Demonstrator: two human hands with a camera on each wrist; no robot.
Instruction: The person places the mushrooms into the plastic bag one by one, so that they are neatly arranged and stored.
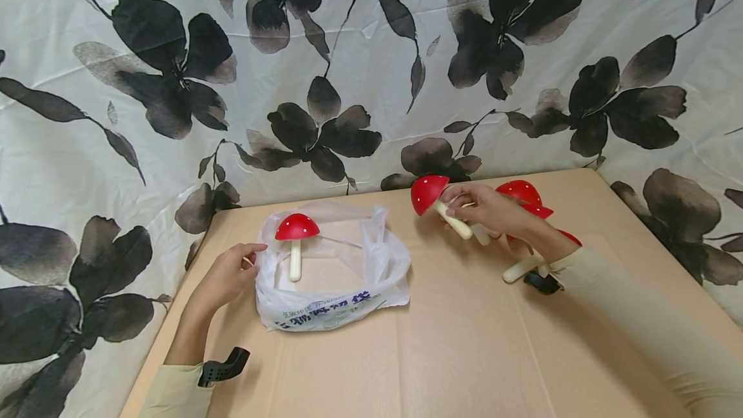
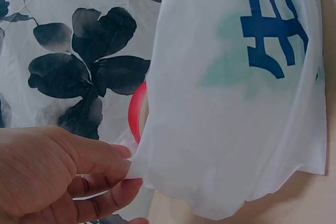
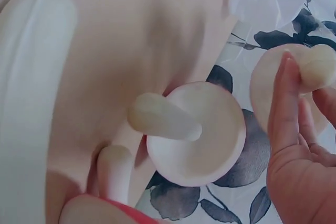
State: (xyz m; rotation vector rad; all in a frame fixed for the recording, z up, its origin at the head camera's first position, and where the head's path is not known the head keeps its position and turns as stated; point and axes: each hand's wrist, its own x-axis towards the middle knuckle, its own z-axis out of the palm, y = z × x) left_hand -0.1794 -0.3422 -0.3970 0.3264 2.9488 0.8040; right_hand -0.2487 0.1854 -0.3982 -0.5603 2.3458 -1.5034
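My right hand (image 1: 498,213) pinches a toy mushroom (image 1: 428,193) by its pale stem, its red cap tilted up to the left above the table. In the right wrist view, fingertips lie on that stem (image 3: 318,67). A white plastic bag (image 1: 387,269) with blue print lies open at the left, and another red-capped mushroom (image 1: 297,228) rests in its opening. At the bag's left edge, my left hand (image 1: 226,276) pinches the thin plastic between its fingertips, as the left wrist view shows. Several more mushrooms (image 1: 518,191) lie near and under my right forearm, partly hidden.
The tan tabletop (image 1: 453,340) holds the bag and the mushrooms. Behind and beside it hangs a white cloth (image 1: 406,134) with dark flowers. Black wrist devices sit on both wrists, the left one (image 1: 223,368) close above the table.
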